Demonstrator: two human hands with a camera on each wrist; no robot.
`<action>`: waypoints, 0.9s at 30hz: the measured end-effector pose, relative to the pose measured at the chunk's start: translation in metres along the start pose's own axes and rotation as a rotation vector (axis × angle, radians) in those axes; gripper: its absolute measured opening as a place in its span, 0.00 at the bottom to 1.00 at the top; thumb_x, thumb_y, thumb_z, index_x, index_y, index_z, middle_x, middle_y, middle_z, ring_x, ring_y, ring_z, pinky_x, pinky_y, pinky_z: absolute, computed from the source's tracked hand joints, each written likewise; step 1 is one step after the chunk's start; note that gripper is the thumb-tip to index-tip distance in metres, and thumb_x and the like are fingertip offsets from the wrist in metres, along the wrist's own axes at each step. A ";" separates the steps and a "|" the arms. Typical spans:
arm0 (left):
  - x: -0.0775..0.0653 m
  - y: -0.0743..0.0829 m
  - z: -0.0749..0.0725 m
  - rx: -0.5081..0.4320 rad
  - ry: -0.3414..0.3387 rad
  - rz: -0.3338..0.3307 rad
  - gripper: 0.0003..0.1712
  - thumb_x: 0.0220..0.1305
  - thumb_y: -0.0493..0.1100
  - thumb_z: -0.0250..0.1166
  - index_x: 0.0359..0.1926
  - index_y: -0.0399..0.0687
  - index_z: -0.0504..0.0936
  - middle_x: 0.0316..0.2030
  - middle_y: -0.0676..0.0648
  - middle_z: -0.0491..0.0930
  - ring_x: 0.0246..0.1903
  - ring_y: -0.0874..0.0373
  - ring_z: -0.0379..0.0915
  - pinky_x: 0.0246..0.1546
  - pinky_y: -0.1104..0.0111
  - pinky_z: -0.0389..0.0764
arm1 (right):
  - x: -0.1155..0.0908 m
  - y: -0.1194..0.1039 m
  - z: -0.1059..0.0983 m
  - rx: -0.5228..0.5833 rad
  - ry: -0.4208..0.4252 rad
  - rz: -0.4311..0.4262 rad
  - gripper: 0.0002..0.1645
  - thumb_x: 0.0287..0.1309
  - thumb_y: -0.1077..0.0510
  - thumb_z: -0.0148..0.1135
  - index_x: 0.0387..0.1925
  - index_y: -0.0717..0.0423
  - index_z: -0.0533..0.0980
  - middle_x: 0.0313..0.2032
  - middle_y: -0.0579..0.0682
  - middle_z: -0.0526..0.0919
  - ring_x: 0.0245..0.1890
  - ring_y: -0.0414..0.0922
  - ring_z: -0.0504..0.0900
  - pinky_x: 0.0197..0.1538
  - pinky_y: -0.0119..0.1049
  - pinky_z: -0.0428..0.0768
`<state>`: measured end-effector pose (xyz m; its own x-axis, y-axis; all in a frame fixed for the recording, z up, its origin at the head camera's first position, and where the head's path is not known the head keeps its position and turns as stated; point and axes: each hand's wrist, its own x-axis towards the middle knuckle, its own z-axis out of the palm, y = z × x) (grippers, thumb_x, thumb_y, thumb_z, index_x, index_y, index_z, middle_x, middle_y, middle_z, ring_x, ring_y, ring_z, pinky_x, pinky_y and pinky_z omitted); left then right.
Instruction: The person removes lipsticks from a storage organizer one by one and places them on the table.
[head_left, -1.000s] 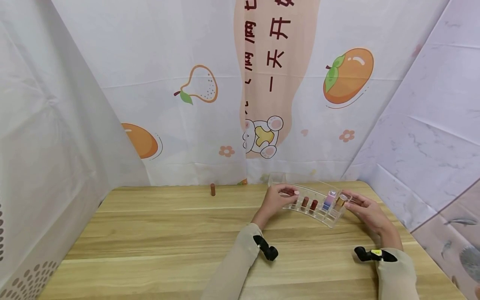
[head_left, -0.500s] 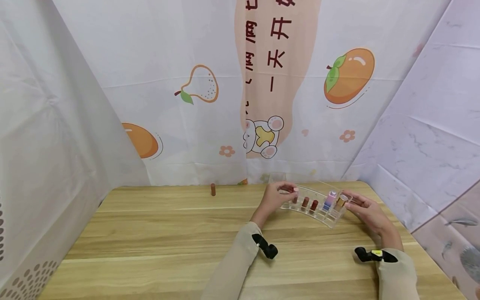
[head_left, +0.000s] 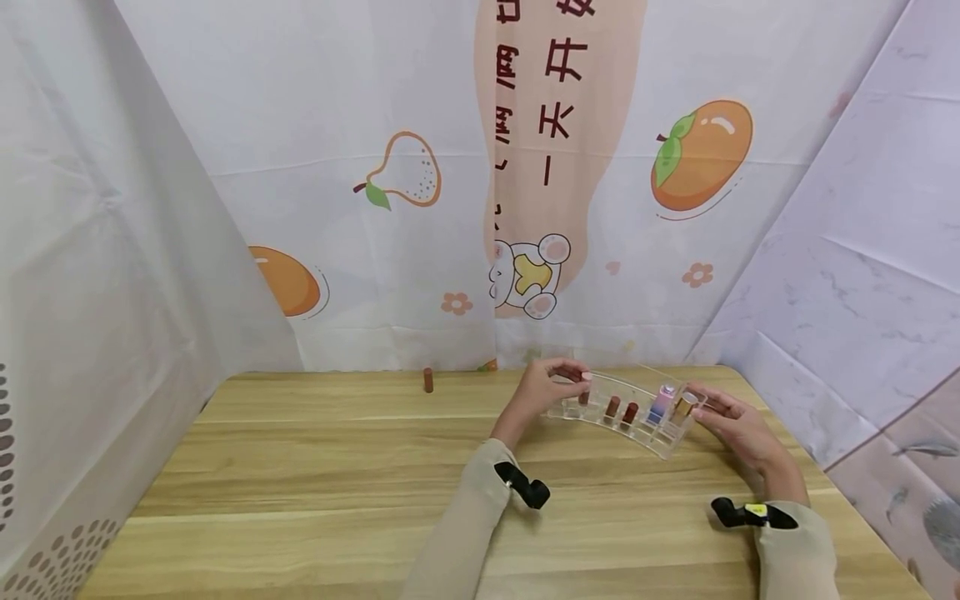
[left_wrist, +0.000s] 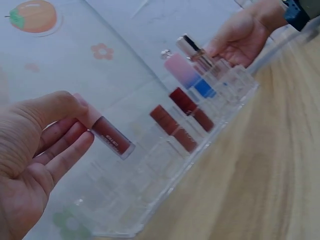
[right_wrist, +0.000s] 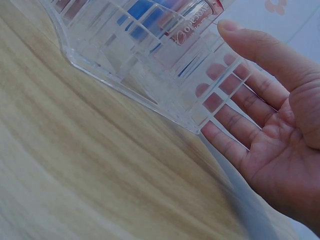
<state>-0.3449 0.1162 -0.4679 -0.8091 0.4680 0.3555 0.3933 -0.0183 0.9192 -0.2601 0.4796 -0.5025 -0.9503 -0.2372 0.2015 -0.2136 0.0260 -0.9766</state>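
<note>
In the left wrist view, my left hand (left_wrist: pixel 45 145) pinches a lip gloss tube (left_wrist: pixel 114 137) by its pink cap, thumb against fingertips. The tube's dark red body tilts over the left part of a curved clear lipstick organizer (head_left: pixel 641 432). My right hand (head_left: pixel 741 429) holds the organizer's right end, the thumb near the top edge and the fingers behind the clear wall. Standing in the slots are a brown-red lipstick (left_wrist: pixel 172 127), a dark red one (left_wrist: pixel 191 109), a pink-and-blue tube (left_wrist: pixel 187 74) and a gold-capped tube (head_left: pixel 683 406).
A brown-red lipstick (head_left: pixel 428 380) stands alone on the wooden table (head_left: pixel 337 483), near its back edge. Behind the table hangs a white printed curtain (head_left: pixel 360 275), close to the organizer's back.
My left hand has moved slightly left and up with the lip gloss, farther from the standing lipsticks. My right hand keeps its hold on the organizer's end.
</note>
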 end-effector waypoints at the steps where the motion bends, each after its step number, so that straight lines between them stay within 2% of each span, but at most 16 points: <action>1: 0.000 0.001 -0.002 0.005 -0.006 0.006 0.10 0.61 0.35 0.74 0.44 0.40 0.88 0.40 0.41 0.89 0.37 0.67 0.82 0.40 0.74 0.84 | 0.000 0.000 0.000 -0.001 -0.001 0.000 0.30 0.72 0.74 0.48 0.70 0.54 0.71 0.58 0.31 0.82 0.54 0.28 0.81 0.55 0.19 0.78; 5: 0.001 0.005 -0.010 0.017 -0.025 0.019 0.11 0.61 0.34 0.74 0.45 0.39 0.88 0.40 0.40 0.89 0.38 0.65 0.83 0.42 0.73 0.84 | 0.000 0.000 0.001 0.008 -0.006 -0.006 0.30 0.72 0.75 0.48 0.69 0.53 0.72 0.58 0.31 0.82 0.54 0.27 0.80 0.55 0.19 0.78; 10: 0.000 0.011 -0.019 0.036 -0.051 -0.004 0.12 0.60 0.35 0.74 0.46 0.40 0.88 0.40 0.42 0.89 0.38 0.66 0.82 0.43 0.74 0.84 | 0.000 0.000 0.001 0.037 -0.016 -0.019 0.30 0.71 0.75 0.48 0.69 0.54 0.72 0.59 0.33 0.82 0.55 0.28 0.81 0.56 0.20 0.78; 18: 0.000 0.016 -0.030 0.040 -0.098 0.004 0.12 0.60 0.36 0.75 0.46 0.40 0.88 0.40 0.43 0.88 0.38 0.65 0.81 0.42 0.74 0.82 | -0.001 -0.001 0.001 0.006 -0.002 -0.008 0.29 0.71 0.75 0.49 0.68 0.54 0.72 0.58 0.31 0.83 0.54 0.28 0.81 0.56 0.20 0.79; 27: 0.000 0.025 -0.038 0.064 -0.133 -0.009 0.12 0.61 0.39 0.75 0.46 0.43 0.88 0.40 0.46 0.88 0.39 0.65 0.81 0.41 0.73 0.80 | -0.001 -0.002 0.000 0.010 -0.017 -0.012 0.31 0.71 0.75 0.48 0.66 0.45 0.75 0.58 0.32 0.82 0.55 0.28 0.81 0.56 0.20 0.78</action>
<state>-0.3510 0.0823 -0.4386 -0.7496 0.5807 0.3176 0.4163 0.0407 0.9083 -0.2583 0.4798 -0.5010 -0.9438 -0.2536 0.2121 -0.2226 0.0131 -0.9748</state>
